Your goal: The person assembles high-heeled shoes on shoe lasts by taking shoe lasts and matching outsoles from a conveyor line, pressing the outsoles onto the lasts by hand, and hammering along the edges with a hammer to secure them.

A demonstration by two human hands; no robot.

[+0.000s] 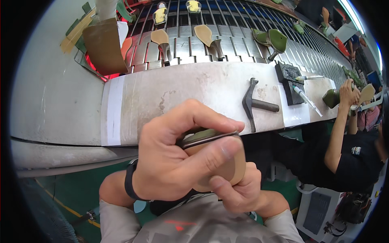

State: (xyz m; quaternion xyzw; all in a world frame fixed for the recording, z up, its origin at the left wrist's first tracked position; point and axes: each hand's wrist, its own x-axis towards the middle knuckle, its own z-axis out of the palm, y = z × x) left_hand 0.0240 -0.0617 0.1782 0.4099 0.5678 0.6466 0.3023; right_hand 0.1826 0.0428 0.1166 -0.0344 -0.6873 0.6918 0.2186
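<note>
Close in front of my body, a shoe with a tan sole [239, 164] and a green upper is held between both hands. Wearing a black wristband, my left hand [174, 154] pinches the shoe's dark edge, fingertips on the far side and thumb pressed on the sole. Lower down, my right hand [241, 192] is closed around the shoe's other part, its thumb against the sole. Most of the upper is hidden by my left hand. A hammer [253, 103] with a dark handle lies on the worktop [190, 83] beyond the shoe.
A black block [288, 79] with two syringe-like tubes [306, 99] sits right of the hammer. Behind the worktop, a slatted metal conveyor [235, 42] carries tan-soled heeled pieces [162, 38] and a green shoe [277, 40]. At right, a co-worker [344, 129] handles another green shoe.
</note>
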